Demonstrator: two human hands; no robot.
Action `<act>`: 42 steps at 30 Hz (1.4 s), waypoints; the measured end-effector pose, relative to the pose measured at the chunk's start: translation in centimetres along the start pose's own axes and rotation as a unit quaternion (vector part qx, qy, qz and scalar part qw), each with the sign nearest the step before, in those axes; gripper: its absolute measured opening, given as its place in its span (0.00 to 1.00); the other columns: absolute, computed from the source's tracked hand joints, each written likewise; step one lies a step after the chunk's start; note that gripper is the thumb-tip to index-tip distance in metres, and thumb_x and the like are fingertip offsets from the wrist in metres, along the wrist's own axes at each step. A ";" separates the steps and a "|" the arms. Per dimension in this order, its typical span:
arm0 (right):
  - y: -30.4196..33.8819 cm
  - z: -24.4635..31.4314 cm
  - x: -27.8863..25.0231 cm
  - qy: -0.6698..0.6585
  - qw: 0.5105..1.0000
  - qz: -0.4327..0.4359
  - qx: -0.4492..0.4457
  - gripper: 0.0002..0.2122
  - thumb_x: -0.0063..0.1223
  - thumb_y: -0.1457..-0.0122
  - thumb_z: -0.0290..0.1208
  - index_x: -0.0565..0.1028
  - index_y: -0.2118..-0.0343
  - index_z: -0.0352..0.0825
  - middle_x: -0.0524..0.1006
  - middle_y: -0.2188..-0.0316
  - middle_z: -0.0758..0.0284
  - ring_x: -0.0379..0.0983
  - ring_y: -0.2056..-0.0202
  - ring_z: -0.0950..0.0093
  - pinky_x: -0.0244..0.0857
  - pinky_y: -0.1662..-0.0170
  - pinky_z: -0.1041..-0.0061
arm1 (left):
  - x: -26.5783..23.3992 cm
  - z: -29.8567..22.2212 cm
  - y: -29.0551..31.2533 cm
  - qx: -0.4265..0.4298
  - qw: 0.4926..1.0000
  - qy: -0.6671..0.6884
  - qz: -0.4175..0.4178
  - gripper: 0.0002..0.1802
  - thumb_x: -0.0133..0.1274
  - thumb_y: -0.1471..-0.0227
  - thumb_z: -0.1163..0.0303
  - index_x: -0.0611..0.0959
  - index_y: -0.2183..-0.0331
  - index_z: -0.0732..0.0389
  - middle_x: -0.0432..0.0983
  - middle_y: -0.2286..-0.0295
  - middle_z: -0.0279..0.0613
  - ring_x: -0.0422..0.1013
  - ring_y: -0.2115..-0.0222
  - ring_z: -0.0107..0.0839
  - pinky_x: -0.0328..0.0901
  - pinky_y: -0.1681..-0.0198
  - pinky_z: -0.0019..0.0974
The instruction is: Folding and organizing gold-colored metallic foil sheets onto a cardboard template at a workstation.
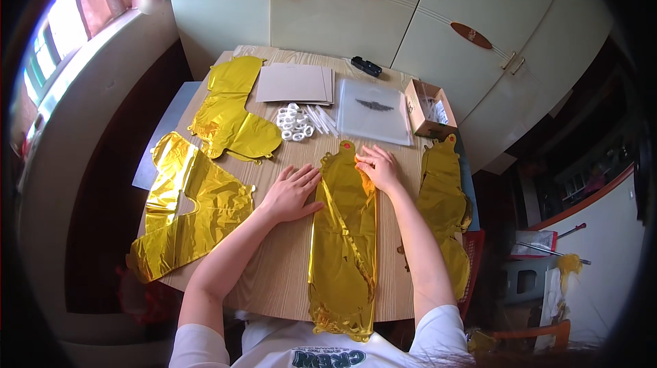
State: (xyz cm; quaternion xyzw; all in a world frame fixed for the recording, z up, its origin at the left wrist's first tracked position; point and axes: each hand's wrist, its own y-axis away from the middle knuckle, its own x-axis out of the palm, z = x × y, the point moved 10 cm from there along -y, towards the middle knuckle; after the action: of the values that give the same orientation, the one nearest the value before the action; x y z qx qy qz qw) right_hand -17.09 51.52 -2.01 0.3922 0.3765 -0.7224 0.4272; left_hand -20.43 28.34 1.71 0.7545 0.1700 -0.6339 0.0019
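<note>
A flat gold foil balloon (342, 231), folded lengthwise, lies in front of me and reaches past the near table edge. My left hand (294, 193) rests on its left edge, palm down with the fingers stretched out. At its upper right edge, my right hand (378, 168) has its fingers curled on the foil, where a crumpled fold shines orange. Two more flat gold foil balloons lie on the left, one farther back (233, 108) and one nearer (198, 211). Another gold foil balloon (441, 197) lies to the right, partly hidden by my right forearm.
Behind the balloon are a pile of white rings (294, 122), thin white straws (320, 120), grey card sheets (294, 83) and clear plastic bags (373, 122). A small cardboard box (417, 109) and a black object (366, 66) stand farther back. Pale cabinets (342, 19) rise beyond the wooden table (274, 279).
</note>
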 end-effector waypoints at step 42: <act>0.1 1.6 -0.7 -0.037 0.997 -0.047 -0.046 0.18 0.53 0.44 0.54 0.77 0.52 0.59 0.72 0.45 0.77 0.63 0.41 0.71 0.48 0.37 0.62 | -0.1 -0.1 -0.1 0.003 1.000 0.001 0.003 0.42 0.45 0.45 0.42 0.64 0.41 0.65 0.59 0.40 0.47 0.50 0.37 0.39 0.42 0.35 0.50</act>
State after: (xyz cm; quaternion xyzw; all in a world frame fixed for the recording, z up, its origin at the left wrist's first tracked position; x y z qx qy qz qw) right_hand -17.22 50.26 -0.74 0.3271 0.4116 -0.7373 0.4242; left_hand -20.36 28.42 1.88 0.7557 0.1659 -0.6335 0.0013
